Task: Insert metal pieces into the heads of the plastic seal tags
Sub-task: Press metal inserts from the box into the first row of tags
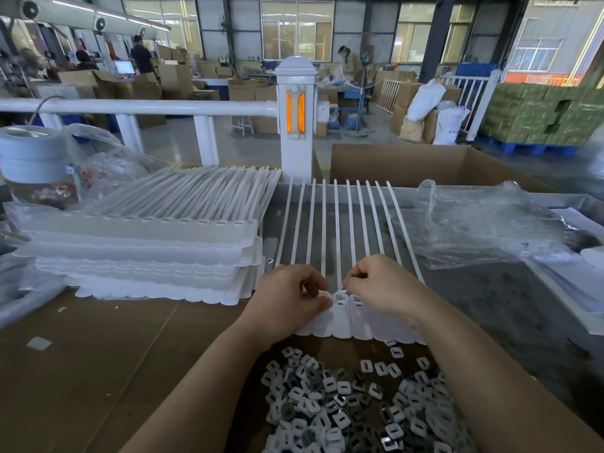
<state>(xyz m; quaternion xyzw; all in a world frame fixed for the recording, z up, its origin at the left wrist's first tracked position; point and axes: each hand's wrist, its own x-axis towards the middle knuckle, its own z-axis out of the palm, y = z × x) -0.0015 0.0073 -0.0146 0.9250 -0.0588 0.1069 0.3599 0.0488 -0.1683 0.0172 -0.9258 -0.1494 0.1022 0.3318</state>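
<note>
Left hand [289, 299] pinches insert [323, 295] at tag [340, 308] head; right hand [382, 286] curled, grip contents unclear; next: press insert home

Left hand [289, 300] pinches a small white insert [323, 295] at the heads of a joined seal tag strip [341, 308]. Right hand [380, 284] fingers curled, touching the strip. Insert pile [353, 403] near the forearms; stacked tag strips [157, 253] left.
</note>
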